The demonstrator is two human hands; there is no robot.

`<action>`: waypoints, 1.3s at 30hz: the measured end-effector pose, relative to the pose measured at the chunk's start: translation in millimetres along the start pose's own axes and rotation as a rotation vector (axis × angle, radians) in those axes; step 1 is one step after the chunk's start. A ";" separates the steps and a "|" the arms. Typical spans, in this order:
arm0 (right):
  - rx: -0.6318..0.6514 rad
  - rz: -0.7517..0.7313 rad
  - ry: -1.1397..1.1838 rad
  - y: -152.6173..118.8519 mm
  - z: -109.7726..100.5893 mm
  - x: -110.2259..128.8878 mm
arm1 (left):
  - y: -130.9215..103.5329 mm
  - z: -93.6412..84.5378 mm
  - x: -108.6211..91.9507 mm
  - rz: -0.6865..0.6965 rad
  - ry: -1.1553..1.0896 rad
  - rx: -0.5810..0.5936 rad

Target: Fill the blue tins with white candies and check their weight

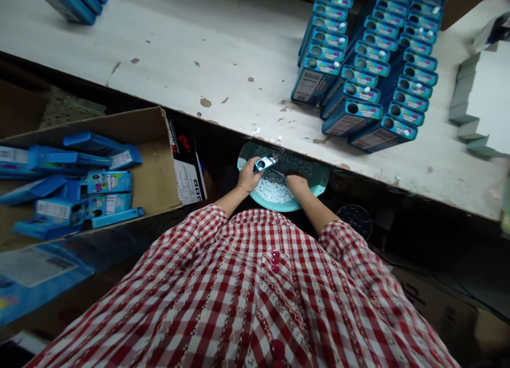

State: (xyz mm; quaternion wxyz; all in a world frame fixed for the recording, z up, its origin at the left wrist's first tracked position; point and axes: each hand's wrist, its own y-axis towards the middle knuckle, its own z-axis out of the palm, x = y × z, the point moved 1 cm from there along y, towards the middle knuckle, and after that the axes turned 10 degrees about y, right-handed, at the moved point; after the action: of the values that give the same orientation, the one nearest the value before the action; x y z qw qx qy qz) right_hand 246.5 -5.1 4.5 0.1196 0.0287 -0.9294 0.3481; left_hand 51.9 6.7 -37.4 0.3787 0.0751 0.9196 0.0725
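My left hand (pixel 247 176) grips a small blue box (pixel 263 164), its top with a round dark hole facing up, above the left side of a turquoise basin (pixel 274 204). Many small white pellets (pixel 274 190) lie in the basin, and a few rest on the box's top end. Low over the basin's right side, my right hand (pixel 297 185) is closed. A thin greyish strip runs from its fingers toward the pellets, too blurred to name.
Rows of upright blue boxes (pixel 364 110) stand on the worn white table (pixel 179 54), with more boxes (pixel 75 4) at its far left. A cardboard carton (pixel 153 161) on the left holds several blue boxes. White stacked pieces (pixel 484 100) lie far right.
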 end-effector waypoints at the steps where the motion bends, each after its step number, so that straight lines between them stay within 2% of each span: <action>1: 0.019 -0.047 0.016 3.8 8.3 5.2 | -0.1 -0.5 -0.2 0.000 -0.007 0.000; 5: 0.077 -0.194 0.098 10.1 26.9 3.7 | 0.8 -1.5 -0.3 -0.028 -0.018 0.009; 9: 0.101 -0.216 0.198 13.3 21.7 -20.2 | 2.4 -1.3 0.8 -0.072 -0.034 0.008; 14: 0.060 -0.265 0.343 -11.4 -11.8 -39.0 | 3.4 -1.1 0.2 -0.095 -0.035 0.013; 19: -0.024 -0.333 0.573 -41.1 -60.5 -24.6 | 3.0 -1.9 -1.9 -0.065 -0.019 0.037; 21: -0.040 -0.345 0.468 -45.7 -78.3 -9.3 | 2.7 -1.6 -1.7 -0.046 -0.008 0.049; 25: -0.050 -0.264 0.049 -52.1 -104.7 29.4 | 1.7 0.8 -0.4 0.001 0.018 0.071; 28: -0.040 -0.172 -0.200 -56.7 -114.4 59.3 | 0.8 3.2 0.2 0.020 0.045 0.088; 32: -0.070 -0.161 -0.286 -58.3 -118.2 88.3 | 0.1 4.2 -0.2 0.040 0.051 0.109; 35: -0.088 -0.155 -0.275 -63.3 -119.5 87.3 | 0.7 2.3 -0.9 0.031 0.024 0.097; 37: -0.098 -0.143 -0.264 -71.9 -119.6 71.3 | 1.3 0.6 -1.4 0.010 -0.004 0.070; 39: -0.130 -0.146 -0.224 -82.6 -117.2 45.5 | 1.6 -0.5 -2.7 0.002 -0.036 0.063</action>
State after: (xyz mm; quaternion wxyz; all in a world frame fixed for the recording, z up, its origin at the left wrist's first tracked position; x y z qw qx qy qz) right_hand 237.4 10.5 153.8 0.0416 0.1270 -0.9529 0.2721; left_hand 53.6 7.7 -34.9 0.3926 0.0889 0.9144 0.0425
